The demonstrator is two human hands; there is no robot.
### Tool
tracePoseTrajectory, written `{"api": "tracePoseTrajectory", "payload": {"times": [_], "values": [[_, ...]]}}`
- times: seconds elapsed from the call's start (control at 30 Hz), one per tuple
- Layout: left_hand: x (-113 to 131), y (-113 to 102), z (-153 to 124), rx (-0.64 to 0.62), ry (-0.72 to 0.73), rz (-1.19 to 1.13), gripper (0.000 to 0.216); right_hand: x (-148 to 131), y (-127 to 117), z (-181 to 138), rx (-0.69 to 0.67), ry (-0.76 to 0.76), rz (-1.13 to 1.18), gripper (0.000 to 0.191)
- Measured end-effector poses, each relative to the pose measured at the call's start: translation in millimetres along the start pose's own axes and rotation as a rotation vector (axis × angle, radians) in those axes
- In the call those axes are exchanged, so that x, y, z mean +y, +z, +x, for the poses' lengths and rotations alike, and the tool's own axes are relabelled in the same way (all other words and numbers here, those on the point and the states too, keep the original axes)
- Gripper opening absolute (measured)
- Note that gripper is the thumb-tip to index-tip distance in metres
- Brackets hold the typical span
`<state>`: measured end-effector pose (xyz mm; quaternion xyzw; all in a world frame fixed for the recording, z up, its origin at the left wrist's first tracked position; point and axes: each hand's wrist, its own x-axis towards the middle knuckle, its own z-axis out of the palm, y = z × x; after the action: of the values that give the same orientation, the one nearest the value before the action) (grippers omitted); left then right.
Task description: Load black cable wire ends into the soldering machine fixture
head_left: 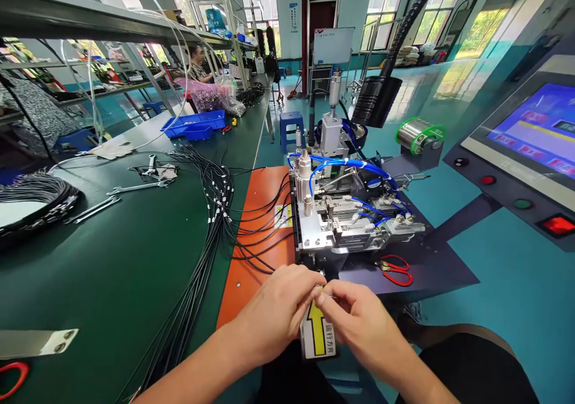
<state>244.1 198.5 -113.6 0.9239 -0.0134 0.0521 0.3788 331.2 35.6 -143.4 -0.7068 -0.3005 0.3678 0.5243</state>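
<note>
My left hand (287, 299) and my right hand (354, 311) meet in front of the machine, fingertips pinched together over a small part. What they pinch is too small and too covered by the fingers to make out. Just beneath them is a plate with a yellow arrow label (318, 332). Ahead of the hands stands the metal soldering-type machine (345, 212) with blue air tubes. Black cables (220, 206) with white ends lie in a bundle to the left, several reaching across the orange board (265, 197) toward the machine.
Red-handled scissors (395, 271) lie right of the machine. Behind them are a solder wire spool (420, 136) and a control panel (530, 146). On the green table (148, 254) are wrenches (139, 187), a cable coil (38, 203) and blue trays (193, 125). A person (200, 66) sits far back.
</note>
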Motion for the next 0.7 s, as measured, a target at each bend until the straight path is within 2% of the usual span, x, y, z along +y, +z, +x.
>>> {"api": "tracePoseTrajectory", "payload": {"times": [0.1, 0.2, 0.33, 0.47, 0.57, 0.7], "values": [[-6.7, 12.8, 3.2, 0.066, 0.07, -0.018, 0.019, 5.0, -13.3, -1.3, 0.041, 0.052, 0.031, 0.042], [-14.0, 21.2, 5.1, 0.123, 0.12, -0.03, 0.013, 11.2, -10.4, -4.3, 0.116, 0.036, 0.065, 0.042], [-21.2, 28.6, 5.3, 0.185, 0.185, -0.006, 0.016, 21.1, -3.9, -7.7, 0.182, 0.033, 0.115, 0.049], [-21.3, 33.2, 4.9, 0.282, 0.161, -0.006, 0.017, 32.2, -4.3, -10.5, 0.276, 0.054, 0.113, 0.057], [-19.5, 34.8, 5.4, 0.307, 0.141, -0.011, 0.015, 38.9, -5.8, -11.6, 0.338, 0.03, 0.108, 0.06], [-20.7, 36.8, 6.9, 0.318, 0.134, -0.007, 0.015, 42.1, -4.8, -10.9, 0.429, -0.082, 0.013, 0.047]]}}
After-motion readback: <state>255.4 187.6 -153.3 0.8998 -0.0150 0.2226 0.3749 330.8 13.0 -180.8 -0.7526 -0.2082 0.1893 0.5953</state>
